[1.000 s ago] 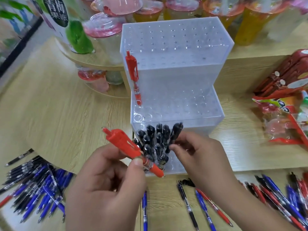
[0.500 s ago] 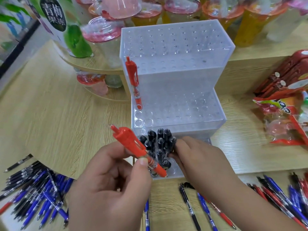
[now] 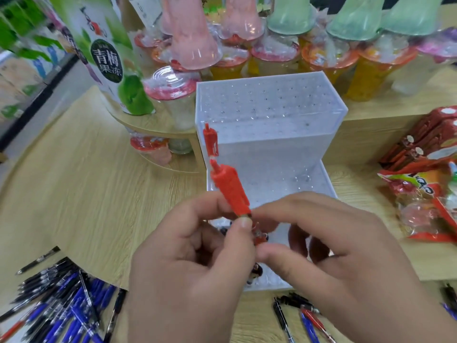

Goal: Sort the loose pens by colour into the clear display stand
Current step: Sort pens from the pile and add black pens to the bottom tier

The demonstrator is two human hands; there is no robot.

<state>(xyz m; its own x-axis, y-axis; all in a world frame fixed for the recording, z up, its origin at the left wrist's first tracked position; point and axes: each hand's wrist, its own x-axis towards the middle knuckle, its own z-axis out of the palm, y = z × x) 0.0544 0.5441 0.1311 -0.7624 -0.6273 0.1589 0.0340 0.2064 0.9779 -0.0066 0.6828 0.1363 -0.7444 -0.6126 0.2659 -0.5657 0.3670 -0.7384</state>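
Pointing clip-end up: red pen (image 3: 231,191), left hand (image 3: 188,276), right hand (image 3: 341,256) pinching barrel.

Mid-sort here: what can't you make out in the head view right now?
All in the head view.
Hidden: the black pens in the front tier of the clear stand, mostly behind the left hand and right hand; count unreadable.
Covered: the red pen, lower barrel and tip, by both hands' fingers.
Blurred: the loose pen pile, lower left, cut by the frame edge.
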